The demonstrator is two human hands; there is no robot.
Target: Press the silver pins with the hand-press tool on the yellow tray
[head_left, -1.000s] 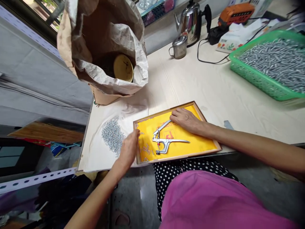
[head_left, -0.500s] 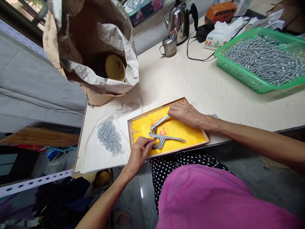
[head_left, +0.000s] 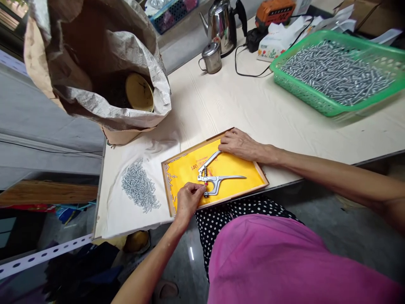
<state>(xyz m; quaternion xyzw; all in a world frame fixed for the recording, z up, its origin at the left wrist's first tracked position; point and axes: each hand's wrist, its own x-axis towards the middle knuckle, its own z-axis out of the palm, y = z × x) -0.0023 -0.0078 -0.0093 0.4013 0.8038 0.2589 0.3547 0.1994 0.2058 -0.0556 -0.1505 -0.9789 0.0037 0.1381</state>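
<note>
A pair of grey metal press pliers (head_left: 218, 180), with a spring and a red part by the jaw, lies over a shallow wooden tray (head_left: 262, 176) lined in yellow. My right hand (head_left: 239, 144) is closed round the end of the upper handle, at the tray's far edge. At the jaw, the thumb and fingers of my left hand (head_left: 189, 200) are pinched together beside the red part. What they pinch is too small to make out. Several small metal pins (head_left: 171, 174) lie along the tray's left side. Left of the tray, a pile of short metal pieces (head_left: 139, 185) rests on white sheeting.
A large open paper sack (head_left: 133, 122) with a yellow tub (head_left: 139, 93) inside stands at the back left. Behind are a metal cup (head_left: 211, 59), a kettle (head_left: 221, 27) and a black cord (head_left: 253, 75). A green basket (head_left: 332, 110) of metal rods (head_left: 335, 74) sits at right.
The view has shifted, so most of the table appears further left. Against the tray, the pliers and my right hand have moved slightly right. My left fingers stay pinched at the jaw.
</note>
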